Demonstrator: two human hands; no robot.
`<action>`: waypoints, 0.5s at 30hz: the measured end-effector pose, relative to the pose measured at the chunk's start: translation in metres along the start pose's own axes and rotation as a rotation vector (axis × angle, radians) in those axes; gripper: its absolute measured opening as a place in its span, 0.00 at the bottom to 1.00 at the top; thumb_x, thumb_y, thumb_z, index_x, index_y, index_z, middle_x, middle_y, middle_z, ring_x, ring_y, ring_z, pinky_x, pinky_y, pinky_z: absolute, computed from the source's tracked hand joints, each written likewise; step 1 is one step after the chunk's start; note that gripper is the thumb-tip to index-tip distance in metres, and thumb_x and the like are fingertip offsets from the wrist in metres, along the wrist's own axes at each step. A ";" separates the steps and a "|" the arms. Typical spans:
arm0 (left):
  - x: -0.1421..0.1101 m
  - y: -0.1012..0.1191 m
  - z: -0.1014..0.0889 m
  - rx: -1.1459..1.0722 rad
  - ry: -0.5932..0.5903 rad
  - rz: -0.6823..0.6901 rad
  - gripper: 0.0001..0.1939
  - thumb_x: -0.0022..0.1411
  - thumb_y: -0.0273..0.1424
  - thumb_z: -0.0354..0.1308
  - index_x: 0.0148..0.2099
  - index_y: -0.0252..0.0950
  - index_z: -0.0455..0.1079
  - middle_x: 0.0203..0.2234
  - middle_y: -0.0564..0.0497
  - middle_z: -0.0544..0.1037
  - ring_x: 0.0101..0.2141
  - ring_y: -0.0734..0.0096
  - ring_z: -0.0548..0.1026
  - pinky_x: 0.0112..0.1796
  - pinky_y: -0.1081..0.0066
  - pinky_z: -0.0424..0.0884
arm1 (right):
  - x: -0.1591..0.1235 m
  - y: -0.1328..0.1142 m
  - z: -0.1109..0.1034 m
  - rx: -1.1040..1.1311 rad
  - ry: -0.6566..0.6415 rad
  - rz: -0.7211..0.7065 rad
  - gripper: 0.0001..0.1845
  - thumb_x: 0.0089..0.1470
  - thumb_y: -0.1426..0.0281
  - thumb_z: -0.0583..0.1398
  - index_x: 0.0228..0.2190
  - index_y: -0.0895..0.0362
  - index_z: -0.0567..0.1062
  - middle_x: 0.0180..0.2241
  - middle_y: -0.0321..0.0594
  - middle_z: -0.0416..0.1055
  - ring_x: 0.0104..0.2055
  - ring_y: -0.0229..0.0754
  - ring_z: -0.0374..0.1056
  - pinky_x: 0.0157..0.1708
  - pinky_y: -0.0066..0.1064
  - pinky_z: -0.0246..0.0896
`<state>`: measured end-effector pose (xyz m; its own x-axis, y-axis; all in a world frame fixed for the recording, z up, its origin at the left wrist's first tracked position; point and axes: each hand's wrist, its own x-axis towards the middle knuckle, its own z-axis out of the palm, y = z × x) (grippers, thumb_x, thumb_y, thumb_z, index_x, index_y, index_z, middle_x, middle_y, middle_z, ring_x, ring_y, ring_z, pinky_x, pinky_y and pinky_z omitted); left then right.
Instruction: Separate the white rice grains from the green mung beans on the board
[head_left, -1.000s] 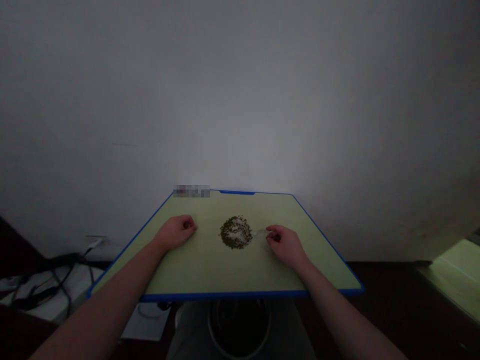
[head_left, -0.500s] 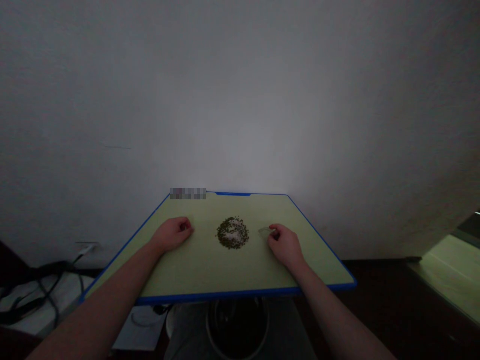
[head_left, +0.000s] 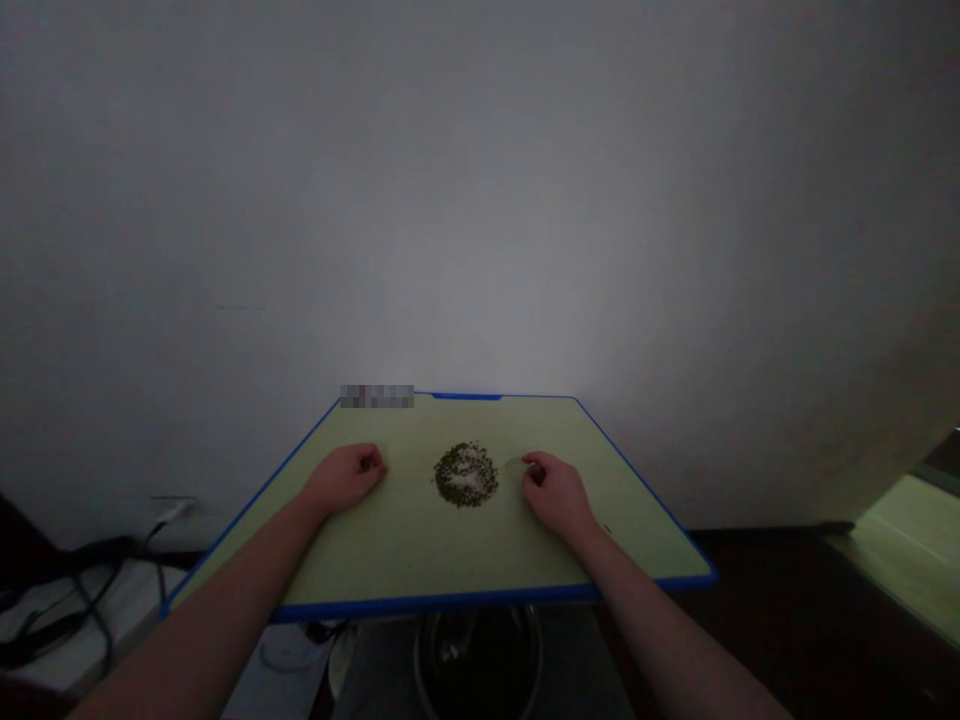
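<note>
A small round pile of dark green, bean-like grains mixed with white ones (head_left: 466,475) lies on the pale yellow-green tabletop (head_left: 420,550). To its right, my right hand (head_left: 553,492) is closed, thumb and forefinger pinching a small see-through piece with a thin curved outline (head_left: 513,464). That piece points at the pile, with a small gap between them; its kind is too faint to tell. Left of the pile, my left hand (head_left: 348,477) rests on the tabletop, fingers curled in. Whatever may be inside those fingers is hidden.
A blue edge runs round the small table, with a pale wall (head_left: 480,200) close behind. Under the front edge, a dark round bowl-like container (head_left: 480,665) sits at my lap. Black cables (head_left: 82,600) lie at lower left. A pale surface (head_left: 911,545) stands at far right.
My right hand has moved left, bringing the see-through piece nearer the pile. My left hand stays in place. The view has tilted slightly, so everything appears a little lower.
</note>
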<state>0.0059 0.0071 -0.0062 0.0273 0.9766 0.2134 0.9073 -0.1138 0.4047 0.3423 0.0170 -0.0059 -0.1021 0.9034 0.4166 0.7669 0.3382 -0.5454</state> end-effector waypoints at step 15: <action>0.000 -0.001 0.001 -0.005 0.003 0.007 0.10 0.54 0.36 0.51 0.28 0.36 0.67 0.20 0.53 0.71 0.24 0.72 0.69 0.25 0.73 0.58 | 0.015 0.030 -0.020 -0.135 -0.034 0.166 0.15 0.45 0.75 0.57 0.37 0.60 0.76 0.26 0.41 0.74 0.31 0.41 0.69 0.35 0.30 0.60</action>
<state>0.0050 0.0078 -0.0072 0.0325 0.9752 0.2191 0.9051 -0.1217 0.4074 0.3763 0.0354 -0.0012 0.0133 0.9530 0.3026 0.8528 0.1472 -0.5010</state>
